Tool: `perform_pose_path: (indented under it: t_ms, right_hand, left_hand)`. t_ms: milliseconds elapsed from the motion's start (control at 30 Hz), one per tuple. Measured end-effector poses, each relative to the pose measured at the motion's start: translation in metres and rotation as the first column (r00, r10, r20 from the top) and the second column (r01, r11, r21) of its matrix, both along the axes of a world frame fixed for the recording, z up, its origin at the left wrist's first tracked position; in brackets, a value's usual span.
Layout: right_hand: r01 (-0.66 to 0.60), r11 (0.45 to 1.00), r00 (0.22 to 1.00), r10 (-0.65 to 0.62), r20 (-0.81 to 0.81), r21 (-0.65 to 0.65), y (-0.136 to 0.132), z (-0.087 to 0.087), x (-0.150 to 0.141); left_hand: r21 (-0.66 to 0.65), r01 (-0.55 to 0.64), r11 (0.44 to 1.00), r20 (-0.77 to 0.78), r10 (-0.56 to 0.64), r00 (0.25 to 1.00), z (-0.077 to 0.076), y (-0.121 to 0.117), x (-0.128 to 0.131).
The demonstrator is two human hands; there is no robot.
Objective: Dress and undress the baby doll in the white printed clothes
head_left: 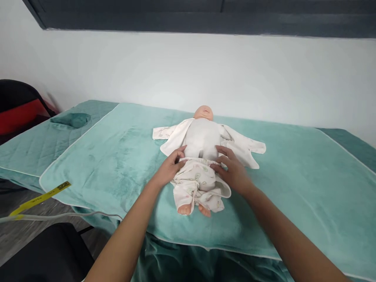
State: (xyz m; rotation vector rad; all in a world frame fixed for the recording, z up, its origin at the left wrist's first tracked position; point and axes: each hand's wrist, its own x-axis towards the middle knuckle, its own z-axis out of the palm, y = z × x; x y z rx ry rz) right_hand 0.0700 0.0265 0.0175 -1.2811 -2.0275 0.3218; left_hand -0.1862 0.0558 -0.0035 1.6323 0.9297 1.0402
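On the teal bedspread [117, 156], a baby doll [202, 133] wears printed trousers [202, 174]; left hand [169, 169] and right hand [235, 172], half-curled, touch opposite sides of the waistband [199, 159], grip unclear. Likely light and limp, the trousers seem best held there.

2 hands [170, 167] [233, 172] are showing | 1 doll [202, 137] is showing, including 2 feet [184, 210] [205, 210] | 1 white top [242, 150] is showing, including 2 sleeves [162, 133] [255, 146] | 1 pair of trousers [202, 174] and 1 yellow tag [41, 199] are showing
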Motion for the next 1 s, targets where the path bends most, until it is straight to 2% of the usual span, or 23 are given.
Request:
perform_pose_path:
  t_ms: [100,233,300,400,533,633,733,867,1000]
  right_hand:
    - [0.073,0.996,0.997,-0.074,0.011,0.049,0.018,0.001,-0.001]
    - [0.178,0.984,0.984,-0.178,0.000,-0.007,0.053,0.013,-0.002]
    - [0.215,0.974,0.971,-0.221,-0.095,-0.074,0.070,0.016,-0.004]
    - [0.251,0.956,0.915,-0.285,-0.287,-0.149,0.083,0.009,-0.009]
    - [0.227,0.952,0.847,-0.297,-0.440,-0.207,0.079,-0.006,-0.011]
    - [0.153,0.983,0.882,-0.181,-0.434,-0.099,0.075,-0.010,-0.007]
    - [0.113,0.992,0.915,-0.081,-0.394,0.058,0.077,-0.010,-0.003]
    - [0.066,0.998,0.957,-0.057,-0.284,0.021,0.085,-0.006,-0.001]
    - [0.088,0.994,0.994,-0.083,-0.066,0.070,0.099,0.009,0.001]
  left_hand:
    - [0.023,-0.117,0.993,0.019,0.116,0.993,0.000,0.016,0.009]
    - [0.071,-0.334,0.940,-0.127,0.340,0.932,0.006,0.050,0.022]
    - [0.083,-0.395,0.915,-0.160,0.403,0.901,0.007,0.064,0.028]
    - [0.052,-0.456,0.888,-0.161,0.458,0.874,0.001,0.072,0.036]
    - [0.080,-0.417,0.906,-0.090,0.423,0.902,-0.006,0.068,0.038]
    - [0.183,-0.359,0.915,-0.028,0.370,0.929,-0.006,0.067,0.036]
    - [0.239,-0.291,0.926,-0.011,0.303,0.953,-0.004,0.068,0.036]
    - [0.198,-0.241,0.950,-0.097,0.263,0.960,0.008,0.075,0.035]
    - [0.199,-0.310,0.930,-0.248,0.354,0.902,0.022,0.089,0.037]
